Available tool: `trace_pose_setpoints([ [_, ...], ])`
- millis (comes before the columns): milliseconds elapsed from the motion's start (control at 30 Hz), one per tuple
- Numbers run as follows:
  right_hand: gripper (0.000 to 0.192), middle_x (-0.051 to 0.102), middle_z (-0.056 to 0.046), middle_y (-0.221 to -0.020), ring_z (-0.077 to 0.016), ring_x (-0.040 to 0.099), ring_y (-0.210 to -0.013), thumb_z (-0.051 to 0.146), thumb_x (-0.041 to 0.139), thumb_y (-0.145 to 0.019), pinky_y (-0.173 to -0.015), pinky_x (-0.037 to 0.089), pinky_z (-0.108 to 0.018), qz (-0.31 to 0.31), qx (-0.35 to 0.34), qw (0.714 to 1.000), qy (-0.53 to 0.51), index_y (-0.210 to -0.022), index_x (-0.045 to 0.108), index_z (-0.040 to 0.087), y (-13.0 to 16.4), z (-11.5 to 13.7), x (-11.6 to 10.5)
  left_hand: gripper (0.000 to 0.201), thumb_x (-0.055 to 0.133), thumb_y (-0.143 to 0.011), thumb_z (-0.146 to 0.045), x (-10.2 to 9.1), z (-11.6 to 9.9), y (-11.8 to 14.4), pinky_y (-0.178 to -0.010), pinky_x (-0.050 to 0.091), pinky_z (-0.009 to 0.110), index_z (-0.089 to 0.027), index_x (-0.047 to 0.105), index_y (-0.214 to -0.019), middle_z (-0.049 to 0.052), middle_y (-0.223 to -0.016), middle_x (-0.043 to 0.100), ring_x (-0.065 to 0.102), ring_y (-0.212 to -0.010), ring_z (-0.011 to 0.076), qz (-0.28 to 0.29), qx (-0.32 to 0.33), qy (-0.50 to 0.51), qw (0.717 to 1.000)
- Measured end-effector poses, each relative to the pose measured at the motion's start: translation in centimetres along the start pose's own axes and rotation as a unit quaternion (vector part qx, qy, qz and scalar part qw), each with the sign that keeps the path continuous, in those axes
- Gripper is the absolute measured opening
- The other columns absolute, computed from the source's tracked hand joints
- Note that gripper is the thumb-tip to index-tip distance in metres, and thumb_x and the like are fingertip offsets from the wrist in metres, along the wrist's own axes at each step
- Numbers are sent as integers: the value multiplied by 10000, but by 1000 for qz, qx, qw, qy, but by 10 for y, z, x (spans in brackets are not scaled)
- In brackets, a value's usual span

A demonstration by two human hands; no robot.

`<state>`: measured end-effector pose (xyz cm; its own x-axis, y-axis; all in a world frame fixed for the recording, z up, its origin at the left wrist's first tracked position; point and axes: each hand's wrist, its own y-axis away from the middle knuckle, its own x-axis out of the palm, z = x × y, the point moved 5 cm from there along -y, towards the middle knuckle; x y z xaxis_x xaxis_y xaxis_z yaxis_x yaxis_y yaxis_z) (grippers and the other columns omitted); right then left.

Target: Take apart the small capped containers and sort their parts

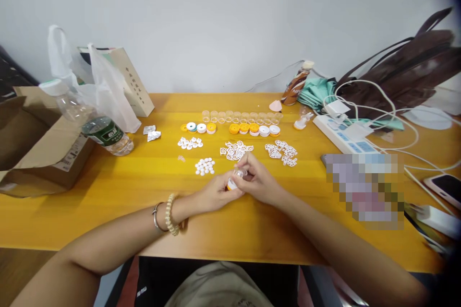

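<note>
My left hand (220, 192) is closed around a small round white-and-orange cap (231, 183). At its upper right, my right hand (260, 181) grips a small clear plastic cup (240, 172) against the cap; whether the two are joined I cannot tell. Just beyond my hands lies a pile of white cut-out plastic pieces (236, 150), with a second pile of cut-outs (284, 151) to the right. Small white discs (205, 166) are heaped to the left. Farther back sit orange and white round caps (254, 128) and a row of clear cups (243, 117).
At left stand an open cardboard box (32, 153), a tilted water bottle (104, 132) and a white plastic bag (111, 96). A power strip (345, 136) with tangled white cables, a brown bottle (297, 84) and a dark bag (399, 69) crowd the right side.
</note>
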<state>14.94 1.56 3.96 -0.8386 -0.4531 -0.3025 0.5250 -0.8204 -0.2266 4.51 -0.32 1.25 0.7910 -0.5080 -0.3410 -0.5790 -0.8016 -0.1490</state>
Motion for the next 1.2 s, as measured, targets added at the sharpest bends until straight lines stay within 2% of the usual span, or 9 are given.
trace_pose_setpoints([
  [167, 364, 441, -34, -954, -153, 467, -813, 282, 560, -774, -697, 409, -289, -39, -77, 996, 35, -1058, 337, 236, 1, 4, -11, 260, 446, -886, -411, -11, -1, 0, -619, 385, 233, -157, 477, -841, -5, -743, 439, 393, -677, 116, -48, -20, 56, 997],
  [333, 360, 409, 64, -650, -117, 400, -544, 331, 563, -808, -554, 369, -256, -27, 33, 998, 40, -1045, 306, 244, -1, -7, -2, 193, 465, -884, -351, -12, 1, -4, -731, 407, 265, -162, 489, -914, 19, -854, 493, 443, -784, 141, -38, 6, 52, 998],
  [467, 407, 498, -49, -946, -185, 503, -844, 309, 570, -780, -734, 422, -330, -64, -30, 993, 93, -1107, 340, 233, 4, 5, -4, 188, 490, -868, -320, -9, 5, -2, -692, 406, 260, -161, 488, -968, 16, -827, 484, 440, -742, 138, -42, -16, 47, 998],
  [600, 400, 481, 7, -782, -155, 493, -681, 308, 602, -762, -630, 424, -299, -78, -4, 990, 113, -1049, 334, 231, 6, 6, -4, 155, 506, -855, -290, -5, 5, 0, -653, 396, 245, -152, 480, -922, 10, -807, 469, 421, -699, 122, -23, -29, 65, 997],
  [667, 321, 502, -20, -850, -165, 514, -741, 273, 546, -792, -667, 434, -315, -81, -29, 989, 122, -1036, 342, 228, 7, 10, -3, 153, 502, -857, -293, -5, 5, 0, -651, 389, 243, -154, 473, -914, 6, -796, 457, 410, -693, 119, -23, -33, 68, 997],
  [767, 445, 490, -64, -965, -201, 505, -878, 264, 591, -751, -763, 433, -356, -98, -70, 981, 152, -1108, 328, 220, 8, 15, -4, 159, 497, -858, -307, -5, 5, 0, -645, 379, 241, -156, 471, -900, 3, -789, 448, 400, -693, 120, -25, -33, 73, 996],
  [867, 454, 499, -43, -892, -191, 518, -822, 233, 567, -779, -748, 445, -352, -71, -48, 985, 151, -1148, 303, 228, 8, 12, -3, 167, 485, -864, -319, -5, 5, 0, -633, 377, 236, -162, 471, -919, 8, -806, 456, 404, -697, 122, -23, -32, 83, 996],
  [1000, 514, 461, -96, -1069, -231, 488, -980, 239, 596, -755, -856, 416, -401, -86, -67, 980, 166, -1183, 311, 227, 9, 13, -3, 169, 496, -860, -330, -5, 5, 0, -626, 382, 236, -164, 468, -875, 6, -784, 460, 412, -687, 123, -31, -34, 82, 996],
  [1200, 557, 458, -101, -1128, -216, 512, -990, 317, 676, -723, -827, 464, -376, -98, 8, 993, 67, -1166, 349, 229, 7, -3, 1, 222, 524, -853, -290, -7, 9, 1, -771, 423, 279, -171, 461, -1030, 49, -960, 518, 496, -854, 159, -75, -18, 100, 992],
])
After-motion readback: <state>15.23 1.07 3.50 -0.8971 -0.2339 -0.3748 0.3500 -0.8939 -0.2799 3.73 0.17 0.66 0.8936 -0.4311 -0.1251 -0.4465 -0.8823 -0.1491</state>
